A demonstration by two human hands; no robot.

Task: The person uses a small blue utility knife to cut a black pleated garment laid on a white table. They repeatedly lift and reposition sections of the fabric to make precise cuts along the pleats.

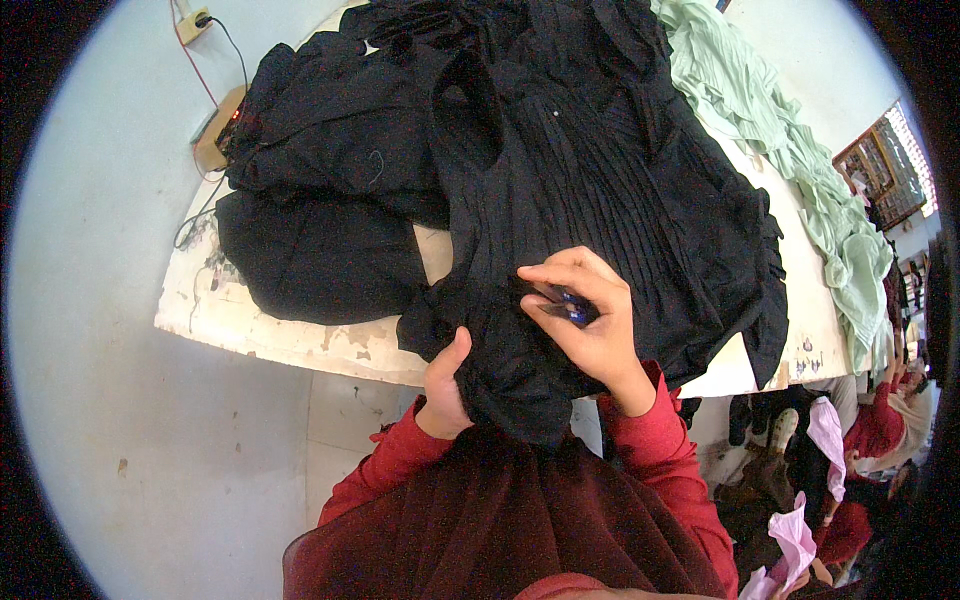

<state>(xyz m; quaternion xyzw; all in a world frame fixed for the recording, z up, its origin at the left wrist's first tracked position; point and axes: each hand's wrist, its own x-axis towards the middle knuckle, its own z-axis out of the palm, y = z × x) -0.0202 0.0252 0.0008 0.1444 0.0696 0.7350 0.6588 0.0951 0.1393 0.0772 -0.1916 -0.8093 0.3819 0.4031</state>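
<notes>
A black pleated garment [590, 190] is spread over the table, its near end hanging past the front edge toward me. My left hand [447, 388] grips a bunched fold of it at that edge, thumb on top and the other fingers hidden under the cloth. Just right of that fold, my right hand [600, 325] is closed around small dark thread snips [572, 308] with a blue part. Their tips point left, close over the black cloth; whether they touch it I cannot tell.
More black clothing [320, 250] is heaped at the left on the worn white table [270, 335]. Pale green pleated cloth [830, 220] runs along its right side. A power socket [193, 27] and cables are on the left wall. Other people [885, 430] sit at the far right near pink cloth [795, 540].
</notes>
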